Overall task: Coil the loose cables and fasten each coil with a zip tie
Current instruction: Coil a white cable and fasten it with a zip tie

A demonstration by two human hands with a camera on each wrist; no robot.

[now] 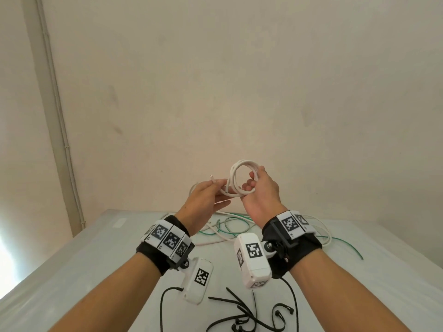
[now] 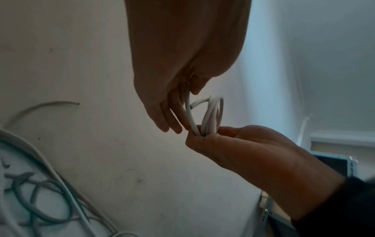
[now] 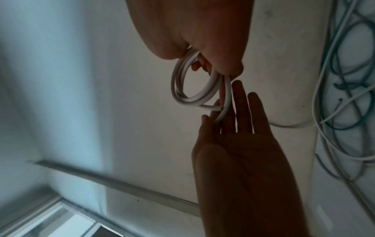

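— While both hands are raised above the worktop [image 1: 72, 255], what has the right hand [image 1: 262, 191] got?
— A white coil [image 1: 239, 178] of several loops, its fingers [image 3: 229, 67] curled round the bundle at one side.
— And the left hand [image 1: 203, 200]?
— Its thumb and forefinger pinch the coil's loose end, which pokes out past the fingers [image 2: 170, 118]; the other fingers lie nearly straight.
— So the coil is off the worktop?
— Yes, held in the air between the two hands, in front of the wall.
— What lies on the worktop?
— Loose white and green cables [image 1: 230, 227] tangled near the far edge, and black zip ties [image 1: 242, 307] scattered at the near edge.
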